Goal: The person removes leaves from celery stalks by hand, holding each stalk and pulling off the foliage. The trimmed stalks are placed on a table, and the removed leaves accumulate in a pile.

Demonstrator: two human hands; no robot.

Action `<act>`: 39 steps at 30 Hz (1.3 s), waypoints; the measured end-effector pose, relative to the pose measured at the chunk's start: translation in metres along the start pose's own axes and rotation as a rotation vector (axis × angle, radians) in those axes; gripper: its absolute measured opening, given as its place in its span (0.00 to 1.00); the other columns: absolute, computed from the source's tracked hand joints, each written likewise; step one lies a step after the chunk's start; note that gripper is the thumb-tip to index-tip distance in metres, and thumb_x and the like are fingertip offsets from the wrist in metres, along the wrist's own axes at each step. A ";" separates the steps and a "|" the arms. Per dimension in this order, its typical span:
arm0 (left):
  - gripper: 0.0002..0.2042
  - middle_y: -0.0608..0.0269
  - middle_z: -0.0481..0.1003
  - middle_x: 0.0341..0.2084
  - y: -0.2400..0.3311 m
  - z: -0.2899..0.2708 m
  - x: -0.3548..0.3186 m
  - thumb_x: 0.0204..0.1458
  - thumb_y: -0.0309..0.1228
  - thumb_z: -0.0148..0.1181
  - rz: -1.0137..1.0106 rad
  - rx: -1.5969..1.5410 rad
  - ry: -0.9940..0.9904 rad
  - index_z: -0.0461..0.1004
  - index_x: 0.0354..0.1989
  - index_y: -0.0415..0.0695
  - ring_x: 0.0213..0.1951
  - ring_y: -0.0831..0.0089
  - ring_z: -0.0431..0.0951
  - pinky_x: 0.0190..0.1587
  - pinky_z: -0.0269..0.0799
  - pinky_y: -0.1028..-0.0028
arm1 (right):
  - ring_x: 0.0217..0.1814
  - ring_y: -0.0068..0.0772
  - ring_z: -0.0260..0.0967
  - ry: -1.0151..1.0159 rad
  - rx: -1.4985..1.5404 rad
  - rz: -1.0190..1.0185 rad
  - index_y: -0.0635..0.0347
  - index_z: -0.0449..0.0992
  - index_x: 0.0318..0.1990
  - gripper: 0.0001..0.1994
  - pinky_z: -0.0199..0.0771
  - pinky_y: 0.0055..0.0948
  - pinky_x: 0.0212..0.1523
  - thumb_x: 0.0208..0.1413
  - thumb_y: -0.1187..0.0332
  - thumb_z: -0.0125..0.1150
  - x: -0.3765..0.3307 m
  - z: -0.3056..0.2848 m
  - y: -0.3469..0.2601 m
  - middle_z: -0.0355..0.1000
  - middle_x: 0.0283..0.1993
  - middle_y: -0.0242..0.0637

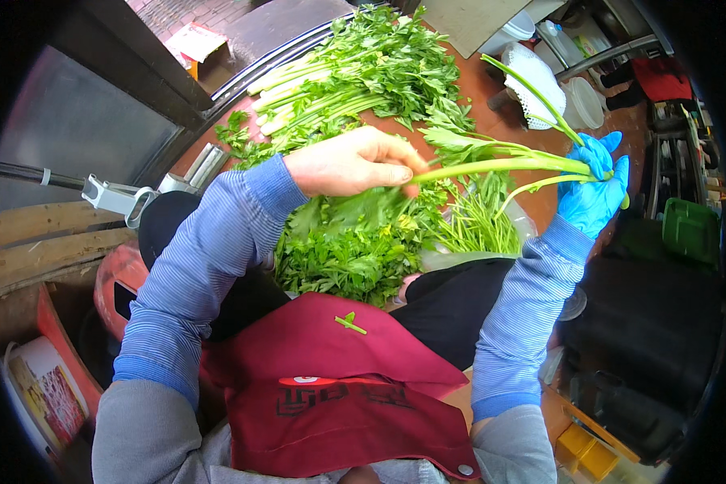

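Observation:
My right hand (593,189), in a blue glove, is closed round the base of several green celery stalks (504,164). One thin stalk stands up and away from the others. My bare left hand (355,164) pinches the other end of the thickest stalk between thumb and fingers. Blurred leaves hang just below it. Under my hands, between my knees, lies a heap of loose celery leaves (339,254). Beside it, thin stems (488,222) sit in a clear plastic bag (460,260). A large pile of leafy celery (363,77) lies on the floor ahead.
A small green scrap (350,324) rests on my dark red apron (323,351). White tubs (582,103) stand at the far right, near a green container (690,230). A glass door (81,121) is on the left, above a red-sided box (64,355). A yellow crate (585,453) sits lower right.

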State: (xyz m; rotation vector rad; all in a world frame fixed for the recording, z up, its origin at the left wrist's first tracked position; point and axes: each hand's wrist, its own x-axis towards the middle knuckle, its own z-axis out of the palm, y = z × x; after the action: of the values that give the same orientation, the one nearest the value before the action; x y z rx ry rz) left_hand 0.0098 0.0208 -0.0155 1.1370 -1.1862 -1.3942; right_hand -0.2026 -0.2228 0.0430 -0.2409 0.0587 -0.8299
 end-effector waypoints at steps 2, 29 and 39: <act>0.11 0.61 0.76 0.30 -0.015 -0.003 0.000 0.53 0.29 0.49 -0.058 -0.193 -0.096 0.72 0.40 0.34 0.34 0.76 0.73 0.43 0.66 0.77 | 0.19 0.19 0.52 0.009 0.040 0.017 0.62 0.71 0.41 0.18 0.56 0.16 0.16 0.56 0.55 0.47 -0.001 0.001 0.002 0.55 0.18 0.29; 0.07 0.50 0.70 0.25 -0.010 0.027 -0.030 0.50 0.29 0.48 -0.056 0.779 -0.113 0.69 0.35 0.40 0.36 0.52 0.71 0.39 0.67 0.62 | 0.23 0.19 0.48 -0.087 -0.210 0.175 0.65 0.70 0.42 0.17 0.53 0.18 0.16 0.54 0.59 0.51 0.002 -0.006 -0.008 0.50 0.20 0.28; 0.08 0.61 0.73 0.26 -0.043 0.020 -0.017 0.49 0.27 0.48 -0.076 0.117 0.160 0.73 0.33 0.41 0.33 0.74 0.72 0.37 0.67 0.73 | 0.20 0.18 0.48 -0.071 -0.110 0.155 0.65 0.69 0.44 0.16 0.53 0.16 0.15 0.53 0.62 0.53 -0.003 -0.005 -0.012 0.51 0.22 0.29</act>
State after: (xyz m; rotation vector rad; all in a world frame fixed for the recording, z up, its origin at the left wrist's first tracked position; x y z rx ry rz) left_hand -0.0119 0.0437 -0.0554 1.3622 -1.1311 -1.2772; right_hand -0.2134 -0.2294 0.0410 -0.3644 0.0556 -0.6639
